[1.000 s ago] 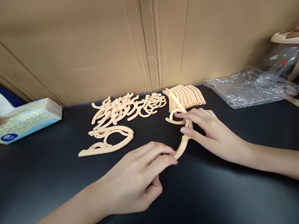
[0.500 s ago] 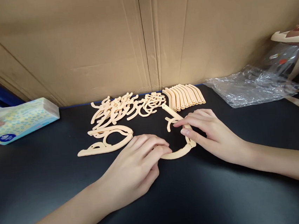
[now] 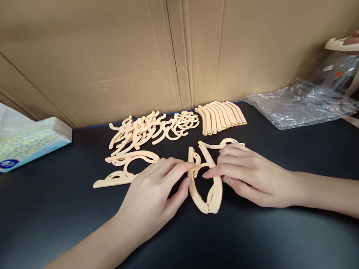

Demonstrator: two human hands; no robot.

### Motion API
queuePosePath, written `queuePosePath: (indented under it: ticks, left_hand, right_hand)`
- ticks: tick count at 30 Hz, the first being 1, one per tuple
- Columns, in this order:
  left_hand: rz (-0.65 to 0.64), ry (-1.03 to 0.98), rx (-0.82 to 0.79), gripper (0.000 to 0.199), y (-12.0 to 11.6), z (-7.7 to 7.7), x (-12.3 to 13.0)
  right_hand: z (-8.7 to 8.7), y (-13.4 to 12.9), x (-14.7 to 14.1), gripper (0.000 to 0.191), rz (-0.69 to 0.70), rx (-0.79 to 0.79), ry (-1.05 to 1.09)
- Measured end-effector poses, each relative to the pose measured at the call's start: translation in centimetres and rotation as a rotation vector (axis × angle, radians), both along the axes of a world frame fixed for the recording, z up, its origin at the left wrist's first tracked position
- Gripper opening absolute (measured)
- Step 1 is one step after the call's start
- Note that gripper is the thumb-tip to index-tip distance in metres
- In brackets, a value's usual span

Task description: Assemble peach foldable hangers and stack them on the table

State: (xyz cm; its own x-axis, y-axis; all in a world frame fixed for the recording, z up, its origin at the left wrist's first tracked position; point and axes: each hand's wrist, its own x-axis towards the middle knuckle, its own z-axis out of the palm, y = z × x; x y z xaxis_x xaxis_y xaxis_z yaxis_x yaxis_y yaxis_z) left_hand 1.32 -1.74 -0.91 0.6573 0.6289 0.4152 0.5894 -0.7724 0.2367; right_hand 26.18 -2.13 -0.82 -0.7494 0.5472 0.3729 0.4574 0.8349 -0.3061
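A cream plastic folding piece [image 3: 215,190] stands between my hands in a narrow V, its hinged end toward me. My left hand [image 3: 159,187] pinches its left arm between thumb and index finger. The right arm is gripped by my right hand [image 3: 250,174], with the index fingertip over its inner side. Beyond my right hand lies a small curved part [image 3: 227,141], partly hidden by the fingers. Another cream folding piece [image 3: 117,182] rests on the table beside my left hand, some of it covered by that hand.
Loose curved parts [image 3: 135,132], thin hooks [image 3: 181,123] and a row of curved bars [image 3: 222,115] lie along the back. Clear plastic bags [image 3: 303,103] are at right. At left sits a tissue pack [image 3: 24,143] with a tissue pulled up.
The held piece has turned and its two arms have folded closer together, hinge now toward me. My left hand has shifted slightly left. At far left, a tissue has come up from the pack.
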Motion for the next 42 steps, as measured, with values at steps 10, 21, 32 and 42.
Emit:
queuePosePath:
  ticks: [10, 21, 32, 42]
  left_hand:
    - [-0.040, 0.035, 0.108, 0.024, 0.0, 0.0, 0.1]
    - [0.018, 0.088, 0.235, 0.020, 0.1, 0.1, 0.1]
    - [0.104, 0.202, 0.203, 0.027, 0.6, 0.1, -0.2]
    - [0.139, 0.201, 0.197, 0.027, 0.7, 0.2, -0.2]
  right_hand:
    - [-0.4, 0.1, -0.4, 0.027, 0.050, 0.121, -0.110]
    - [-0.1, -0.5, -0.3, 0.023, 0.163, 0.256, -0.113]
    - [-0.6, 1.9, 1.2, 0.015, -0.287, 0.260, 0.163]
    - [0.9, 5.9, 4.4, 0.019, -0.362, 0.129, -0.066]
